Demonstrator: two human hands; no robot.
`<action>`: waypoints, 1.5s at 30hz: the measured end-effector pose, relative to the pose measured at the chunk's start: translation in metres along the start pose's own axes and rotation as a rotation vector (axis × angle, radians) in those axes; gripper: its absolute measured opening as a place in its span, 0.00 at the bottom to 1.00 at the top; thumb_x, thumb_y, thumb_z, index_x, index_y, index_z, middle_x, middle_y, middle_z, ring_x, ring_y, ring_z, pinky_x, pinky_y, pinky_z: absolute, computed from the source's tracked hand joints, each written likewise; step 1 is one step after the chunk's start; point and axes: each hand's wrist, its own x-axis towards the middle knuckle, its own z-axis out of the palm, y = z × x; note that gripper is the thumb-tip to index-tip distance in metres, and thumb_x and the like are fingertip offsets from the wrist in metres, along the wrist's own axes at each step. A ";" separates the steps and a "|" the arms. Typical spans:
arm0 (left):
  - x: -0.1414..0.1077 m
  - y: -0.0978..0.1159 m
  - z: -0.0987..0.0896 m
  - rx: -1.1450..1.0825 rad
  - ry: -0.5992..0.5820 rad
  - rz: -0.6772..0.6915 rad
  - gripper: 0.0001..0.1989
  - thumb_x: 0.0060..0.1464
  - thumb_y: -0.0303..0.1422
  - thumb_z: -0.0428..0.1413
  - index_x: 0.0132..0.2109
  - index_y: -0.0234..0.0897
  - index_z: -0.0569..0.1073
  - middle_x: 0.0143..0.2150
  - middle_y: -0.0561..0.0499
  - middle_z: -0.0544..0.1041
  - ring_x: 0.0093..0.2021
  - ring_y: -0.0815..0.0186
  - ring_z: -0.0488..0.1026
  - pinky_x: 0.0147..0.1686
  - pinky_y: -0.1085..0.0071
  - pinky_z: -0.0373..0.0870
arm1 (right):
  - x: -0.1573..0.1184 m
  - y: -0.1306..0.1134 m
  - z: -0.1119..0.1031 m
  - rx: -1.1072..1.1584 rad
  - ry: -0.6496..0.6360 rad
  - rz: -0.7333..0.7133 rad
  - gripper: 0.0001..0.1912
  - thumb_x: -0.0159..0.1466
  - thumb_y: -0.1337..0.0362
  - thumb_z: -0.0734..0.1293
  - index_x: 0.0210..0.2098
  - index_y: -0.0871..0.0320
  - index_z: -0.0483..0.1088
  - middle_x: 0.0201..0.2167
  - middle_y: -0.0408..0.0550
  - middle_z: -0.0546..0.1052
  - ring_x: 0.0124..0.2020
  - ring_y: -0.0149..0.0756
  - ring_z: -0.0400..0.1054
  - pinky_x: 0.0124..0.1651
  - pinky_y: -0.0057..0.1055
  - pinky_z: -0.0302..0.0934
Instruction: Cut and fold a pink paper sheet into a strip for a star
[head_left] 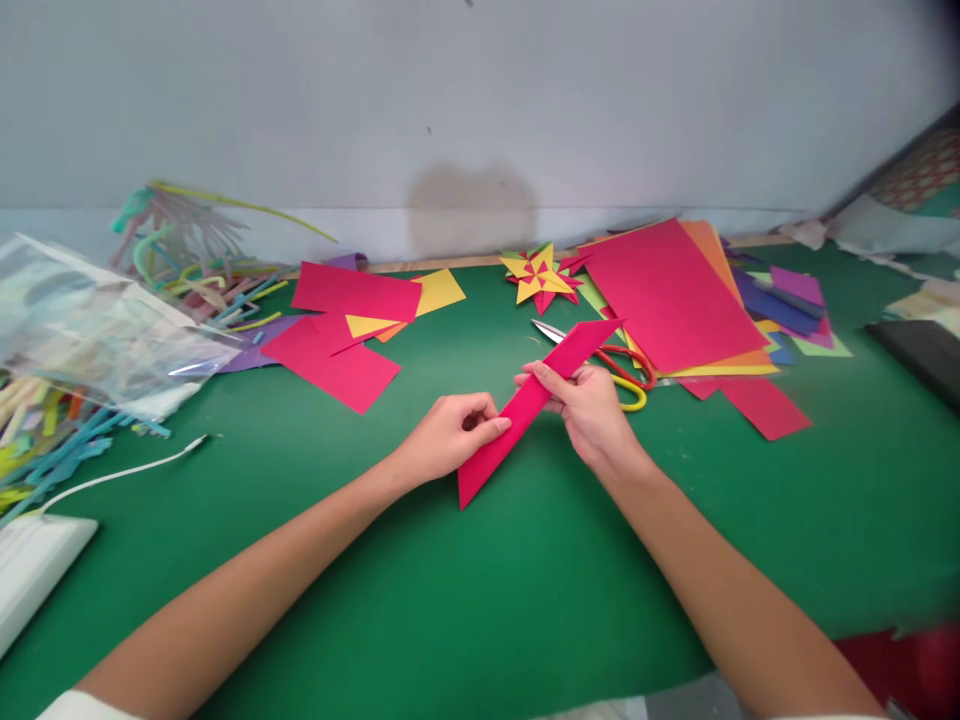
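A folded strip of red paper [526,402] with slanted ends is held diagonally above the green table, its lower tip towards me. My left hand [457,435] pinches its lower part, thumb on top and fingers underneath. Further up, my right hand [589,405] grips the strip with the thumb pressed on its face and fingers behind. Just beyond the right hand lie scissors [636,380] with red and yellow handles, their blades partly hidden by the strip. A red and yellow paper star [541,277] rests behind them.
Red sheets [352,295] and a yellow piece [441,291] lie left of centre. A stack topped by a red sheet [671,295] is at the right, near a black object [919,355]. A clear plastic bag [97,320], colourful strips and a white device [45,570] with a cable occupy the left.
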 end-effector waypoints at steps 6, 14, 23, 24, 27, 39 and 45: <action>-0.002 0.009 0.005 0.039 0.021 0.013 0.20 0.66 0.46 0.56 0.31 0.36 0.69 0.26 0.56 0.66 0.28 0.69 0.61 0.29 0.72 0.55 | -0.005 0.005 0.007 -0.048 -0.018 0.023 0.22 0.54 0.49 0.82 0.35 0.61 0.82 0.33 0.56 0.86 0.34 0.45 0.82 0.35 0.36 0.76; 0.001 -0.002 0.008 -0.190 0.130 -0.041 0.23 0.64 0.49 0.58 0.31 0.36 0.65 0.27 0.57 0.65 0.28 0.71 0.60 0.28 0.74 0.56 | -0.005 0.006 0.008 -0.114 -0.178 0.116 0.22 0.52 0.48 0.83 0.30 0.60 0.79 0.27 0.48 0.83 0.25 0.33 0.76 0.32 0.30 0.75; 0.002 0.007 0.001 -0.266 0.103 -0.030 0.20 0.67 0.49 0.56 0.36 0.37 0.71 0.27 0.57 0.68 0.25 0.71 0.63 0.25 0.75 0.59 | -0.008 0.004 0.006 -0.182 -0.252 0.091 0.21 0.54 0.48 0.82 0.30 0.60 0.81 0.26 0.50 0.84 0.27 0.38 0.80 0.31 0.31 0.75; 0.003 0.006 0.001 -0.271 0.110 -0.023 0.19 0.66 0.49 0.57 0.36 0.37 0.71 0.27 0.57 0.69 0.25 0.71 0.64 0.25 0.75 0.60 | -0.009 0.004 0.007 -0.173 -0.257 0.095 0.21 0.54 0.48 0.82 0.31 0.60 0.81 0.27 0.50 0.84 0.27 0.38 0.80 0.32 0.31 0.75; 0.003 0.004 0.001 -0.243 0.175 0.000 0.18 0.65 0.47 0.59 0.36 0.36 0.72 0.29 0.55 0.71 0.28 0.70 0.66 0.27 0.75 0.62 | -0.012 0.006 0.012 -0.135 -0.281 0.117 0.21 0.56 0.48 0.81 0.36 0.60 0.83 0.31 0.50 0.85 0.30 0.38 0.81 0.35 0.31 0.76; 0.004 0.004 -0.001 -0.261 0.200 -0.022 0.17 0.64 0.46 0.61 0.36 0.36 0.73 0.27 0.54 0.74 0.25 0.69 0.70 0.24 0.74 0.68 | -0.017 0.017 0.018 -0.161 -0.305 0.124 0.22 0.60 0.44 0.77 0.35 0.58 0.79 0.29 0.49 0.84 0.31 0.42 0.81 0.35 0.34 0.76; 0.004 0.007 0.002 -0.346 0.359 -0.046 0.19 0.63 0.47 0.61 0.34 0.38 0.70 0.22 0.58 0.68 0.19 0.73 0.64 0.19 0.76 0.61 | -0.022 0.016 0.025 -0.070 -0.227 -0.086 0.29 0.61 0.51 0.78 0.59 0.44 0.67 0.32 0.39 0.80 0.31 0.40 0.79 0.37 0.36 0.75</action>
